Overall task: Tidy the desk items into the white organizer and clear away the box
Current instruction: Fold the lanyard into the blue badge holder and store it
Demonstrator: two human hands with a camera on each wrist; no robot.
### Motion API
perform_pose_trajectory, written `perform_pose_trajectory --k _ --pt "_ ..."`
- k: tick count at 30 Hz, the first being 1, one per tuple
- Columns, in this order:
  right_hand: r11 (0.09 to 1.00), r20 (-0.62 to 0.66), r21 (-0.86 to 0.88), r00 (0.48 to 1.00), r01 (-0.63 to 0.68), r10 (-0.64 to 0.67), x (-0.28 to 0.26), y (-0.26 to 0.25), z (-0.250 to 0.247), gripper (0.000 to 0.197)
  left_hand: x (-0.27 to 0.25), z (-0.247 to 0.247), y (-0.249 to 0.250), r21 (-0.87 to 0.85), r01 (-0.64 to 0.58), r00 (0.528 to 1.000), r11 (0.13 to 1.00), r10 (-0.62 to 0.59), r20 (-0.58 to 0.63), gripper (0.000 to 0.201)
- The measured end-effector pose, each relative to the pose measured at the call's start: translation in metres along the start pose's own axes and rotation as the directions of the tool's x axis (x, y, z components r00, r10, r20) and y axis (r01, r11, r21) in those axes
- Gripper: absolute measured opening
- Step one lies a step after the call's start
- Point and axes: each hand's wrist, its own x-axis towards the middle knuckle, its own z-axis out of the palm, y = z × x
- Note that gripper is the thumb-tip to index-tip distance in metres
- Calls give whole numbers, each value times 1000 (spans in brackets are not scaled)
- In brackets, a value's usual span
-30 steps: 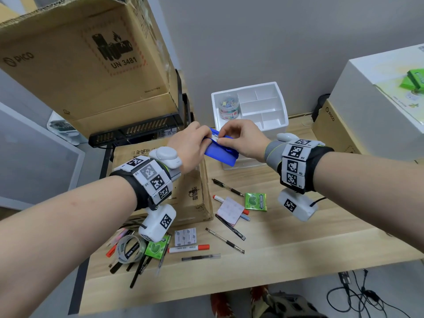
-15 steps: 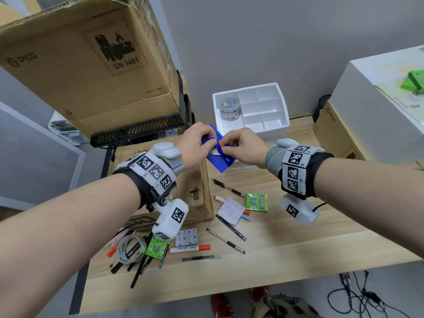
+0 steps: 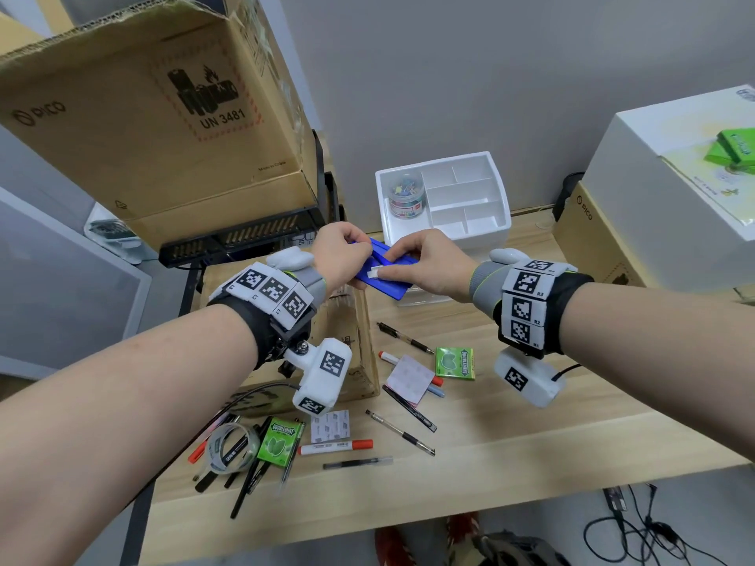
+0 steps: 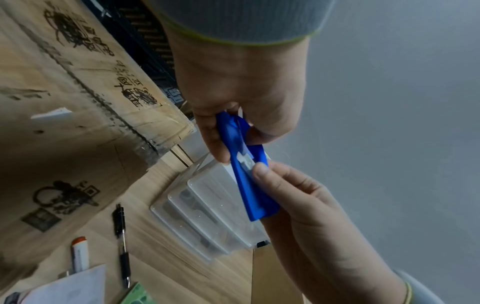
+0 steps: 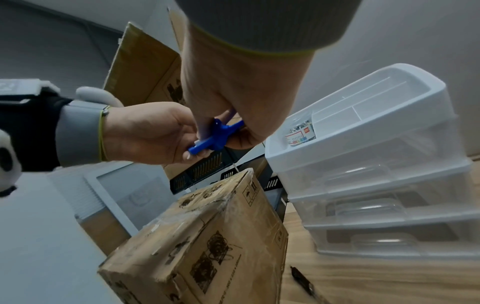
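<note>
In the head view, a flat blue case (image 3: 384, 275) is held in the air at the centre of the frame, just in front of the white organizer (image 3: 500, 206), which is seen at upper centre against the wall. The case's left end is gripped by the left hand (image 3: 341, 253), while the right hand (image 3: 429, 265) is curled over its right part, a thumb being pressed on a small white tab on the blue surface. A clear tub of coloured clips (image 3: 406, 197) is seen in the organizer's left compartment. A small cardboard box (image 3: 355, 337) is placed below the left hand, and pens, markers, green gum packs and a roll of tape are scattered over the wooden desk (image 3: 531, 435) in the lower half of the frame. In the left wrist view, the blue case (image 4: 255, 193) is shown running from upper centre down towards the right; its upper end is pinched between the thumb and fingers of the left hand (image 4: 239, 82), and its lower part is clamped by the right hand (image 4: 298, 197). In the right wrist view, the blue case (image 5: 207, 142) is seen edge-on at centre, grasped by both the right hand (image 5: 233, 86) and the left hand (image 5: 148, 135); the organizer (image 5: 363, 144) fills the right side and the cardboard box (image 5: 207, 236) is seen at lower centre.
</note>
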Motion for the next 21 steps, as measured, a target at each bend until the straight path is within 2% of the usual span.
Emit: perform_pose_trajectory --k 2,4,7,10,12,14,17,21 --pt "999 -35 39 999 -23 25 3 1 -4 11 2 0 3 -59 28 999 998 -26 32 10" --pt "995 -64 85 996 -55 61 6 1 -10 13 6 0 3 -116 25 998 993 -19 55 9" --pt "986 -55 141 994 -84 93 10 0 -20 14 12 3 1 -44 -75 996 996 77 42 15" --pt "962 -5 246 993 -115 120 17 -4 -33 33 16 6 7 -12 -131 991 991 131 16 22" --pt "957 24 254 990 -138 137 22 -9 -46 39 23 8 14 13 -177 984 984 177 -8 25" --pt "965 64 210 987 -155 145 27 -12 -57 36 27 9 19 55 -235 972 971 236 -12 28" --pt "989 70 -2 986 -148 148 40 -18 -74 32 36 18 26 89 -293 956 952 294 -2 34" --pt "975 37 -183 990 -128 137 61 -27 -96 31 50 31 39 50 -258 965 965 259 -28 40"
